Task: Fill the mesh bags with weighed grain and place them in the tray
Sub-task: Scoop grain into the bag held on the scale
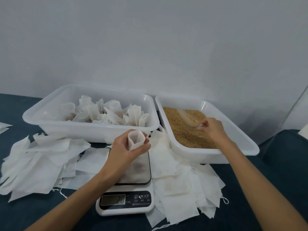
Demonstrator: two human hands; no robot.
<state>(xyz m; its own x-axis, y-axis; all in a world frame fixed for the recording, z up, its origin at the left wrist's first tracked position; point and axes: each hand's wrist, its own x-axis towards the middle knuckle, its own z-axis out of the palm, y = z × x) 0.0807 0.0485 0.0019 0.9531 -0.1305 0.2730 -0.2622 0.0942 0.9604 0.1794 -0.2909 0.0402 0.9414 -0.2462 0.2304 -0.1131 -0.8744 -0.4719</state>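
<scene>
Holding: left hand (129, 147) curls round an open mesh bag (135, 139), mid-frame, above the scale (131, 184).
Scooping: right hand (212, 129) grips a clear scoop (189, 119) in the grain (186, 130) — right tray (241, 144).
Filled bags (106, 112): left tray (93, 132), upper left.
Empty bags (41, 160): strewn over the table (25, 214) — both sides of the scale.

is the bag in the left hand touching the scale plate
Apart. The head view shows the left hand holding the mesh bag open above the scale.
</scene>
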